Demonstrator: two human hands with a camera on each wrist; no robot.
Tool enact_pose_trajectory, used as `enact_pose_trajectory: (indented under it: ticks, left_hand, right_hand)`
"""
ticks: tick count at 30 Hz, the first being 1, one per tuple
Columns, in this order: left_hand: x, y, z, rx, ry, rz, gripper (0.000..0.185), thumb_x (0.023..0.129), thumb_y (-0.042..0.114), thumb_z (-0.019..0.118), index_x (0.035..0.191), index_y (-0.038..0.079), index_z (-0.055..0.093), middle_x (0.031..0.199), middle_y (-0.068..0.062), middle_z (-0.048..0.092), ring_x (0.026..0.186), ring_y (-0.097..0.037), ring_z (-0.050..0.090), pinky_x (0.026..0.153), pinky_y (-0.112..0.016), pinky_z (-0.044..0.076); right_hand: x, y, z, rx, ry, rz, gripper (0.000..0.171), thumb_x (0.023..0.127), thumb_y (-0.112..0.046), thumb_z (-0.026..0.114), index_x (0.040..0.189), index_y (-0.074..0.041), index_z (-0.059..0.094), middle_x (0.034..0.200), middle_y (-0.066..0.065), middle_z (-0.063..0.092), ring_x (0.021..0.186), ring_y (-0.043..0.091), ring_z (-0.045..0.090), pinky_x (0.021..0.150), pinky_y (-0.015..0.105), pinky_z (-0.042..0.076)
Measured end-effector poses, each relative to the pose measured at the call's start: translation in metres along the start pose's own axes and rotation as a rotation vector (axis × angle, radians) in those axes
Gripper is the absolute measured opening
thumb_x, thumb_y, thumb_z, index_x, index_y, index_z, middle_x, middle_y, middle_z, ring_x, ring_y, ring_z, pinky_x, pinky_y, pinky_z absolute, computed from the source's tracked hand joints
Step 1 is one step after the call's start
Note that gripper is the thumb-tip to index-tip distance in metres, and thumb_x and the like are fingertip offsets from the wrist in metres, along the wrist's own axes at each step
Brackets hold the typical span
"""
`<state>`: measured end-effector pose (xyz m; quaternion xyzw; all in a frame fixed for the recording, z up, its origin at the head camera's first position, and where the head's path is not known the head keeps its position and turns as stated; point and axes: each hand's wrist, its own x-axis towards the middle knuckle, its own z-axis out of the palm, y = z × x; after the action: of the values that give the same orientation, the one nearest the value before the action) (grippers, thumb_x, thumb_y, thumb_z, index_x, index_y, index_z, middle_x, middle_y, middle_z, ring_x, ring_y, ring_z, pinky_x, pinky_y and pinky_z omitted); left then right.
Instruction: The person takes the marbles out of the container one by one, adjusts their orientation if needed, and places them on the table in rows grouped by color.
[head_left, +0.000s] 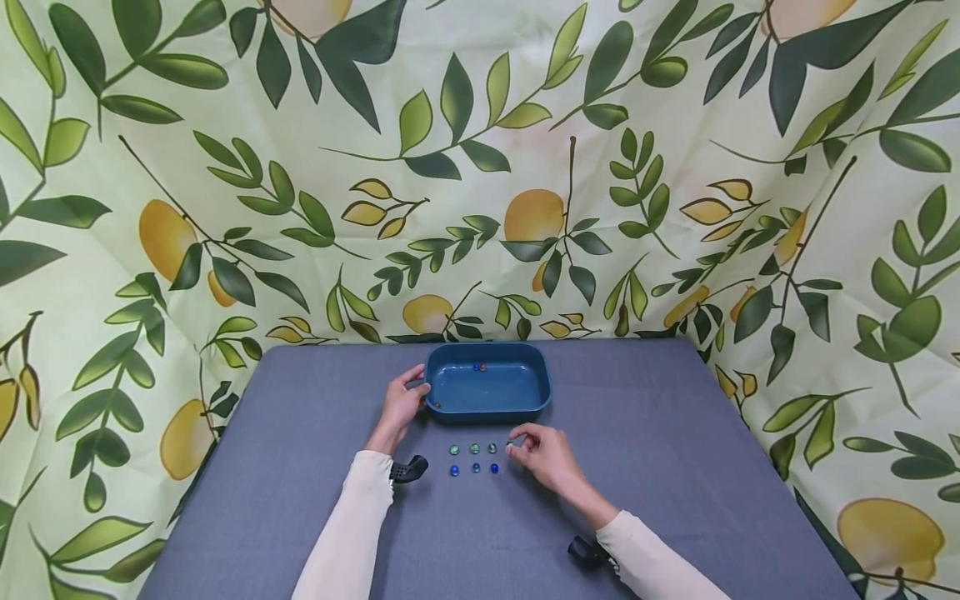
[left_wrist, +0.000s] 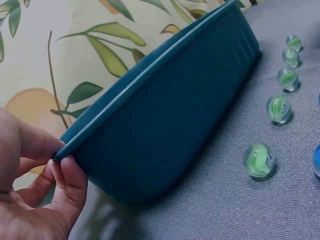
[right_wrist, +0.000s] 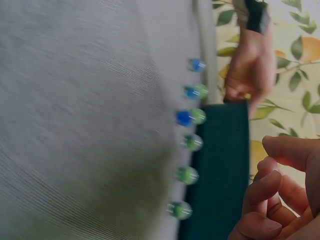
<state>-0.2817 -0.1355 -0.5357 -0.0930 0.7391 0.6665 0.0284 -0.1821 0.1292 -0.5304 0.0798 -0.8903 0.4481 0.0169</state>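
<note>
Left grip (head_left: 403, 403) pinches the blue dish's (head_left: 487, 409) left rim at frame centre; right grip (head_left: 546, 454), fingers curled, seems to pinch one marble. Loose marbles (head_left: 474, 458) below the dish could roll if a sleeve brushes them.

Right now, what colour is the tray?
Dark teal blue; the tray shows best in the head view, with the left hand gripping its corner.

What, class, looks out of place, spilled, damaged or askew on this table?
Nothing stands out. The blue tray sits flat with a few marbles inside; the left hand holds its corner. The green marbles and blue marbles lie in two tidy rows before it, beside the right hand.
</note>
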Motion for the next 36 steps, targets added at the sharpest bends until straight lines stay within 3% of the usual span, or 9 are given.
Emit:
enact_pose_trajectory:
  ticks: [8, 17, 26, 36]
  left_hand:
    - [-0.001, 0.002, -0.001, -0.001, -0.014, 0.016, 0.05, 0.095, 0.003, 0.054, 0.145, 0.005, 0.047, 0.135, -0.019, 0.049, 0.077, -0.016, 0.051, 0.065, -0.023, 0.045]
    - [-0.001, 0.0, -0.001, 0.001, -0.007, 0.004, 0.05, 0.095, 0.004, 0.054, 0.144, 0.007, 0.049, 0.132, -0.015, 0.051, 0.077, -0.015, 0.051, 0.066, -0.024, 0.045]
    - [-0.001, -0.002, -0.001, -0.03, -0.008, 0.011, 0.05, 0.095, 0.003, 0.054, 0.144, 0.006, 0.048, 0.132, -0.018, 0.051, 0.075, -0.014, 0.052, 0.066, -0.024, 0.046]
    - [-0.003, 0.0, 0.0, -0.03, 0.011, 0.003, 0.049, 0.094, 0.002, 0.055, 0.143, 0.005, 0.05, 0.13, -0.016, 0.051, 0.075, -0.015, 0.052, 0.066, -0.025, 0.047]
  right_hand:
    - [0.022, -0.024, -0.027, -0.002, 0.058, -0.056, 0.013, 0.085, -0.018, 0.077, 0.096, -0.014, 0.074, 0.063, -0.005, 0.056, 0.051, 0.007, 0.045, 0.051, 0.022, 0.039]
    - [0.07, -0.041, -0.042, -0.025, 0.083, -0.099, 0.019, 0.087, -0.025, 0.075, 0.103, -0.015, 0.074, 0.068, -0.001, 0.06, 0.054, 0.013, 0.05, 0.053, 0.025, 0.041]
    - [0.115, -0.04, -0.029, -0.103, 0.052, -0.073, 0.027, 0.089, -0.027, 0.073, 0.11, -0.011, 0.074, 0.071, -0.001, 0.064, 0.059, 0.014, 0.053, 0.058, 0.029, 0.042]
    - [0.147, -0.025, -0.003, -0.026, 0.023, 0.0, 0.026, 0.087, -0.026, 0.074, 0.109, -0.011, 0.075, 0.074, 0.006, 0.064, 0.06, 0.016, 0.051, 0.054, 0.027, 0.038]
